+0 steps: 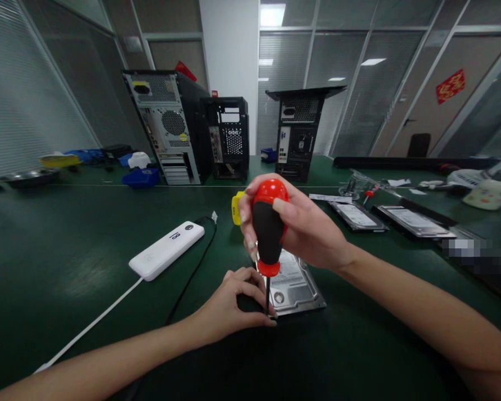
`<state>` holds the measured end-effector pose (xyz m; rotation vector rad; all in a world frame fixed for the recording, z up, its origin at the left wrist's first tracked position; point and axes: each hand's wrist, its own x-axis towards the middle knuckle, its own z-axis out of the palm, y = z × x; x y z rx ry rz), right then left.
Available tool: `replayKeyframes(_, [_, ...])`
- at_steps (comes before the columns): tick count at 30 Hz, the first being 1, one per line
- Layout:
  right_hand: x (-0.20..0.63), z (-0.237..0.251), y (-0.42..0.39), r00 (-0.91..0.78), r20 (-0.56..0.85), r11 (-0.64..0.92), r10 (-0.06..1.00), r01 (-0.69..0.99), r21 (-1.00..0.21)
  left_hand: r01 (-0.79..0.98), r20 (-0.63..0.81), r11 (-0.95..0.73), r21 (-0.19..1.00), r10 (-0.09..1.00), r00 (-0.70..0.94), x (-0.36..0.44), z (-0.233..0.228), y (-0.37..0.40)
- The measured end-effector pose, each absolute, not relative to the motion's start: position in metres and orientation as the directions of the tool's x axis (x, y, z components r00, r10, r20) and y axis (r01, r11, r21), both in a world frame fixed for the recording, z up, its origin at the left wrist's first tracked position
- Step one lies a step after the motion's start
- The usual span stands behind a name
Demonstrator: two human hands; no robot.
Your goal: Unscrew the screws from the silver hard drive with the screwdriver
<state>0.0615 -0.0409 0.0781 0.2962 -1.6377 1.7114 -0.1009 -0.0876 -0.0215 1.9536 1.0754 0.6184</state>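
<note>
A silver hard drive (pixel 298 287) lies flat on the green table in front of me, its label partly hidden behind my right hand. My right hand (pixel 300 223) is wrapped round the red and black handle of a screwdriver (pixel 268 234), held upright with its shaft pointing down at the drive's near left corner. My left hand (pixel 240 298) is closed at that same corner, thumb and forefinger pinched on the drive's edge close round the screwdriver tip. The tip itself is hidden by the fingers, so I cannot see whether a screw is under it.
A white power bank (pixel 167 250) with a cable lies to the left. Behind my right hand is a yellow object (pixel 236 208). Two more hard drives, one nearer (pixel 357 216), lie to the right. Computer cases (pixel 173 128) stand at the back, beside a blue tray (pixel 141 177).
</note>
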Motion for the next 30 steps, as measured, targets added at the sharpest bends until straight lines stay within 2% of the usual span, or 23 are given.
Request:
replayKeyframes(5, [0.061,0.075,-0.040,-0.707,0.641,0.097,0.301,-0.645,-0.758,0.443,0.051,-0.325,0.836,0.849,0.527,-0.101,-0.024,-0.087])
replayKeyframes(10, [0.063,0.077,-0.043,-0.717,0.613,0.088,0.332,-0.624,-0.777,0.451,0.058,-0.337,0.826,0.848,0.527,-0.102,-0.026,-0.087])
replayKeyframes(18, [0.069,0.084,-0.041,-0.760,0.564,0.112,0.324,-0.561,-0.820,0.436,0.048,-0.314,0.844,0.852,0.521,-0.103,-0.024,-0.087])
replayKeyframes(23, [0.065,0.082,-0.039,-0.706,0.632,0.105,0.318,-0.637,-0.764,0.438,0.065,-0.305,0.846,0.874,0.482,-0.104,-0.027,-0.086])
replayKeyframes(30, [0.064,0.079,-0.043,-0.734,0.604,0.067,0.310,-0.617,-0.784,0.437,0.081,-0.307,0.846,0.883,0.463,-0.105,-0.032,-0.087])
